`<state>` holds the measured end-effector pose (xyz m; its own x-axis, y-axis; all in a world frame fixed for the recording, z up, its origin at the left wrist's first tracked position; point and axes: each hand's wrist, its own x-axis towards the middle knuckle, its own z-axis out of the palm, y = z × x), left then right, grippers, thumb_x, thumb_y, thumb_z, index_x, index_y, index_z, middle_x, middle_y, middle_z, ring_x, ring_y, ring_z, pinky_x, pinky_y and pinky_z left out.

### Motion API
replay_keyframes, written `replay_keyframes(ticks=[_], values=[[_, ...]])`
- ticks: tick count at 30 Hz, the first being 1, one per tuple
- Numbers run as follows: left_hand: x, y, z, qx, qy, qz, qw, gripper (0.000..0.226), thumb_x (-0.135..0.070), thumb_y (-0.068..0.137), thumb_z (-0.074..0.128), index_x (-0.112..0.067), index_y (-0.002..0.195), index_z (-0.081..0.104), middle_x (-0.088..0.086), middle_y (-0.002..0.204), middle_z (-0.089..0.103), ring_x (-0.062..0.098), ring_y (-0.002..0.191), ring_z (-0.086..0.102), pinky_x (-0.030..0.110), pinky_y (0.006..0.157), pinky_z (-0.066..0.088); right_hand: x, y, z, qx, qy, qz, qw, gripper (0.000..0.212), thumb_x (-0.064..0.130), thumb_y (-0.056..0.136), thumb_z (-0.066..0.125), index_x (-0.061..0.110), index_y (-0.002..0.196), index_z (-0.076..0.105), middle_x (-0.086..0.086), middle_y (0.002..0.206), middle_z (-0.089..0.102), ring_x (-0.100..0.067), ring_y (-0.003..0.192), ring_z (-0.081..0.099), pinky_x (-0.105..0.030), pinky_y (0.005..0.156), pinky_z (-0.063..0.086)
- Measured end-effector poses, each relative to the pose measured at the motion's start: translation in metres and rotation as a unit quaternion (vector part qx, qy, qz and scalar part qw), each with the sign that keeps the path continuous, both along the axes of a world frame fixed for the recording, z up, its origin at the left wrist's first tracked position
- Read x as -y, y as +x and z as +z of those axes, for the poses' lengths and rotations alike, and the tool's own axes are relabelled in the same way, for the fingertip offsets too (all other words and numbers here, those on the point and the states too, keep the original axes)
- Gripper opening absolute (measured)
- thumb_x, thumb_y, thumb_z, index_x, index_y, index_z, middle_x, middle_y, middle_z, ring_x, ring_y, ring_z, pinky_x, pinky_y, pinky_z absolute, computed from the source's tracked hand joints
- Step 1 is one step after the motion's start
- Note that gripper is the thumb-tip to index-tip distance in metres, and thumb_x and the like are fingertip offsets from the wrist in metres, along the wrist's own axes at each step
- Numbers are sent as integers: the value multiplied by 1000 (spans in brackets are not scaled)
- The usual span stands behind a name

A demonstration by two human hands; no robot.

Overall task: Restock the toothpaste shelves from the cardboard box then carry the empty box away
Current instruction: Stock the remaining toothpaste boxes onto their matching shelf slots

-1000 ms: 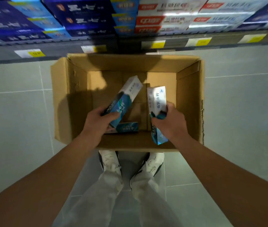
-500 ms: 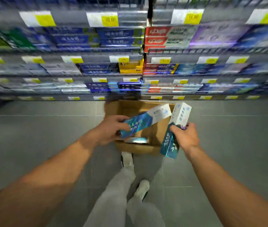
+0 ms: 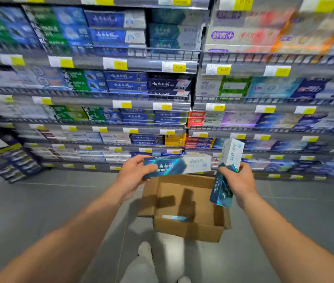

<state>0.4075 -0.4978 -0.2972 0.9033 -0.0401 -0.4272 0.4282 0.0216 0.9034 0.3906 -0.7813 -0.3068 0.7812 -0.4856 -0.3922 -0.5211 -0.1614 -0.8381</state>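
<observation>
Grey tiled floor (image 3: 39,211) runs up to tall grey metal shelving (image 3: 147,64). White-and-yellow price labels (image 3: 115,63) line each shelf edge, and the picture is blurred.

Two hands up, the left hand (image 3: 132,174) and the right hand (image 3: 240,181), and each grips one toothpaste carton: one lying level in the left (image 3: 177,165), one upright in the right (image 3: 226,172). A third carton (image 3: 175,218) lies in the cardboard box (image 3: 188,231), the only box on the floor. So three loose cartons counted. Six shelf rows (image 3: 151,67) show; their stacked cartons and yellow price tags (image 3: 120,64) are too blurred to count.
</observation>
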Motion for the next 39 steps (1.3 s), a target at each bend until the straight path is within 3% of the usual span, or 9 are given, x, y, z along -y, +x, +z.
replay_keyframes(ticks=[4, 8, 10, 20, 24, 28, 33, 37, 39], values=[[-24, 15, 29, 46, 19, 23, 998, 22, -7, 85, 70, -4, 105, 61, 9, 93, 70, 18, 75, 68, 29, 57, 52, -16, 7, 35, 28, -45, 17, 998, 51, 32, 73, 78, 22, 110, 44, -2, 106, 63, -22, 94, 63, -46, 85, 54], [-55, 39, 48, 79, 20, 29, 996, 34, -12, 83, 73, 8, 105, 56, 16, 92, 61, 21, 78, 67, 43, 76, 57, -38, 18, 62, 57, -80, 36, 995, 49, 27, 76, 76, 18, 113, 46, -1, 98, 62, -19, 83, 61, -36, 68, 53], [-70, 54, 57, 93, 6, 27, 995, 32, -13, 83, 74, 0, 109, 61, 19, 102, 67, 24, 83, 68, 49, 81, 58, -52, 25, 75, 70, -96, 43, 992, 47, 25, 78, 76, 16, 113, 46, -2, 98, 61, -18, 80, 60, -33, 60, 51], [-101, 131, 111, 181, 5, -8, 983, 16, -10, 88, 69, -14, 103, 67, 7, 100, 73, 19, 83, 72, 34, 68, 58, -89, 81, 126, 92, -160, 66, 981, 60, 30, 82, 74, 14, 131, 43, -7, 118, 57, -25, 94, 57, -35, 73, 44], [-90, 168, 130, 208, 30, 12, 978, 15, -10, 85, 72, -17, 96, 64, -1, 96, 71, 13, 84, 70, 30, 73, 58, -85, 105, 142, 108, -166, 64, 978, 50, 27, 80, 75, 18, 119, 44, -3, 109, 58, -23, 90, 60, -35, 68, 48], [-74, 208, 150, 234, 28, 43, 971, 32, -14, 84, 74, -14, 114, 62, -1, 115, 63, 11, 102, 63, 36, 90, 54, -72, 140, 152, 120, -188, 87, 971, 44, 25, 81, 73, 20, 112, 43, 1, 105, 55, -21, 87, 59, -30, 64, 45], [-46, 257, 175, 281, 46, 52, 957, 16, -11, 82, 75, -17, 94, 66, 1, 99, 72, 18, 97, 68, 40, 89, 54, -51, 182, 158, 139, -196, 105, 965, 44, 24, 81, 74, 18, 114, 45, -1, 107, 56, -20, 88, 58, -19, 54, 40], [-20, 288, 183, 304, 64, 64, 948, 16, -7, 83, 73, -18, 91, 64, -10, 91, 65, 3, 84, 60, 22, 74, 48, -32, 207, 152, 126, -207, 127, 962, 45, 25, 81, 73, 18, 117, 46, 0, 109, 57, -18, 87, 57, -14, 52, 37], [-12, 300, 184, 305, 75, 65, 947, 15, -8, 84, 73, -18, 91, 64, -4, 94, 66, 11, 86, 62, 22, 69, 48, -28, 217, 150, 120, -213, 133, 960, 43, 26, 81, 73, 19, 114, 45, -1, 112, 58, -18, 88, 57, -14, 54, 37]])
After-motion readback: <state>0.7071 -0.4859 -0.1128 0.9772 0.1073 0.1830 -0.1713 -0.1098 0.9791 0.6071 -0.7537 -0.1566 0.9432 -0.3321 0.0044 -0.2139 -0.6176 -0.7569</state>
